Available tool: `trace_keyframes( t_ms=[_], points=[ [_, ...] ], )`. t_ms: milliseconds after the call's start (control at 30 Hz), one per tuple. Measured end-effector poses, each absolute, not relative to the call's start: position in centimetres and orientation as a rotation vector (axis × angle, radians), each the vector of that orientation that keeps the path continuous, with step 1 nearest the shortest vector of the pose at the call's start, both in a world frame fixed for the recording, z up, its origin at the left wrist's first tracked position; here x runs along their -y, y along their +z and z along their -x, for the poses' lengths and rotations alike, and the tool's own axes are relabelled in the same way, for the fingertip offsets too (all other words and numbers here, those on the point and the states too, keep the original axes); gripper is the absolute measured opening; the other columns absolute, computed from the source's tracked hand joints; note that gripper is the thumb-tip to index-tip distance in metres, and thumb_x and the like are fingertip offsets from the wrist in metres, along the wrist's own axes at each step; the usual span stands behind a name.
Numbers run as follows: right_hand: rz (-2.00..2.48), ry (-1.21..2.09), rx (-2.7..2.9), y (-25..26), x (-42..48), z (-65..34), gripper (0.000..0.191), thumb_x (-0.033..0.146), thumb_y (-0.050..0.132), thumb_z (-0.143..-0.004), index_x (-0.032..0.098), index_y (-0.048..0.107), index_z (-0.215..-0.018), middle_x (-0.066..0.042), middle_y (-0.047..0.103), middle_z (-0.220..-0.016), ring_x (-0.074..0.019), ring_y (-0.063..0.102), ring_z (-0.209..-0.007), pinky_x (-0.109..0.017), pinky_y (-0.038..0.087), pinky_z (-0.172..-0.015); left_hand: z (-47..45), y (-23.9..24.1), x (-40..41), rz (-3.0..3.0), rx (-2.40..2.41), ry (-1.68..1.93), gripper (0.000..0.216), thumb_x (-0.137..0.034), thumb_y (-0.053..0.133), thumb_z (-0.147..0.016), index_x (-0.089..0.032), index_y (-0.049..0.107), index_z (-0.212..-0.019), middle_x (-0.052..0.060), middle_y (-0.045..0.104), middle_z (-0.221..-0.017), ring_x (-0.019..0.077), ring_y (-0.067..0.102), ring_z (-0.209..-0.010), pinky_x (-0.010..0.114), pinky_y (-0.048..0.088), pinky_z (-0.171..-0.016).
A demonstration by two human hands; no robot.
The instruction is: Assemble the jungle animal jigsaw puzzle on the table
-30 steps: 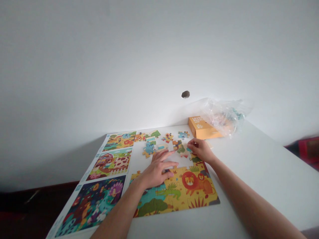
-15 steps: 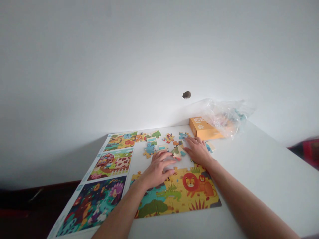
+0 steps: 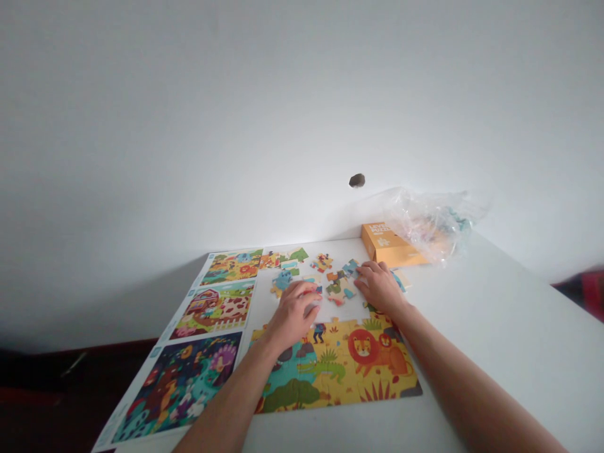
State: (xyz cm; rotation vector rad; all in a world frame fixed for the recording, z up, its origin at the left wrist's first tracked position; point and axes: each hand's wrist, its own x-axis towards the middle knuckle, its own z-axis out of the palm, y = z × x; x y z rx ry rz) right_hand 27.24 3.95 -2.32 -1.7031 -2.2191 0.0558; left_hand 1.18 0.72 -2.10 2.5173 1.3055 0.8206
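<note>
A partly joined jigsaw puzzle [image 3: 333, 362] with lions and a crocodile lies on the white table between my forearms. Above its upper edge my left hand [image 3: 293, 314] hovers low, thumb apart from the bent fingers, over a reddish-blue piece [image 3: 317, 290]. My right hand [image 3: 381, 288] has its fingertips on a blue puzzle piece [image 3: 350, 268], which lies tilted at the edge of the loose group. Green-and-tan pieces [image 3: 340, 290] sit between the hands. An elephant piece [image 3: 284, 280] is just beyond my left fingers, and another piece [image 3: 400, 280] shows partly behind my right hand.
A printed sheet [image 3: 252, 296] with several pictures runs along the table's left side. At the back right stands an orange puzzle box [image 3: 394, 248], with a clear plastic bag [image 3: 436, 223] of pieces against it. The white wall has a hole [image 3: 357, 180].
The blue piece under my right fingertips has turned and shifted nearer to me. My left hand has drawn slightly left, its fingers more bent, uncovering part of the joined puzzle's upper edge.
</note>
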Motion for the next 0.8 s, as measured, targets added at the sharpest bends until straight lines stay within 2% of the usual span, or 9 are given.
trace_keyframes(
  t_ms=[133, 233, 300, 567, 667, 800],
  points=[
    [1.705, 0.074, 2.162, -2.1, -3.9, -27.4, 0.028, 0.027, 0.059, -0.089, 0.016, 0.065, -0.114, -0.014, 0.065, -0.107, -0.0266, 0.054, -0.101, -0.035, 0.040, -0.094, -0.6, -2.4, -1.2, -2.426, -1.836, 0.898, 0.024, -0.026, 0.060, -0.085, -0.027, 0.068, -0.108, 0.009, 0.056, -0.127, 0.0295, 0.048, -0.122, 0.050, 0.040, -0.103],
    [1.700, 0.125, 2.117, -2.4, -4.1, -27.4, 0.031, 0.024, 0.060, -0.087, 0.015, 0.063, -0.117, -0.013, 0.065, -0.108, -0.0253, 0.056, -0.099, -0.034, 0.040, -0.093, 0.1, -2.8, -1.5, -2.258, -2.203, 0.785, 0.040, -0.036, 0.062, -0.083, -0.023, 0.062, -0.121, 0.014, 0.052, -0.133, 0.0360, 0.044, -0.125, 0.056, 0.040, -0.099],
    [1.715, 0.170, 2.069, -2.9, -4.2, -27.5, 0.034, 0.021, 0.060, -0.085, 0.014, 0.061, -0.118, -0.012, 0.066, -0.107, -0.0245, 0.057, -0.099, -0.033, 0.040, -0.093, 0.5, -3.2, -1.7, -2.198, -2.273, 0.706, 0.046, -0.040, 0.061, -0.083, -0.020, 0.059, -0.125, 0.016, 0.054, -0.131, 0.0370, 0.045, -0.123, 0.057, 0.041, -0.097],
    [1.743, 0.360, 1.915, -4.3, -4.7, -28.0, 0.053, 0.011, 0.063, -0.076, 0.013, 0.053, -0.128, -0.011, 0.065, -0.102, -0.0234, 0.059, -0.100, -0.032, 0.041, -0.093, 1.0, -3.9, -2.3, -2.176, -2.209, 0.772, 0.041, -0.031, 0.062, -0.084, -0.021, 0.060, -0.124, 0.014, 0.060, -0.114, 0.0313, 0.055, -0.108, 0.047, 0.046, -0.093],
    [1.729, 0.366, 1.917, -4.3, -4.7, -28.2, 0.044, 0.011, 0.064, -0.074, 0.017, 0.062, -0.118, -0.010, 0.063, -0.102, -0.0223, 0.059, -0.098, -0.031, 0.042, -0.091, 1.0, -3.8, -2.4, -2.195, -2.175, 0.840, 0.040, -0.029, 0.064, -0.082, -0.025, 0.061, -0.121, 0.012, 0.058, -0.114, 0.0303, 0.055, -0.107, 0.047, 0.046, -0.094],
    [1.653, 0.362, 1.871, -3.8, -4.3, -28.1, 0.018, 0.018, 0.064, -0.077, 0.020, 0.068, -0.094, -0.006, 0.064, -0.091, -0.0201, 0.059, -0.089, -0.030, 0.043, -0.084, 0.6, -3.1, -1.9, -2.254, -2.137, 0.895, 0.035, -0.028, 0.064, -0.081, -0.026, 0.066, -0.116, 0.013, 0.054, -0.126, 0.0337, 0.048, -0.119, 0.052, 0.042, -0.099]
  ],
)
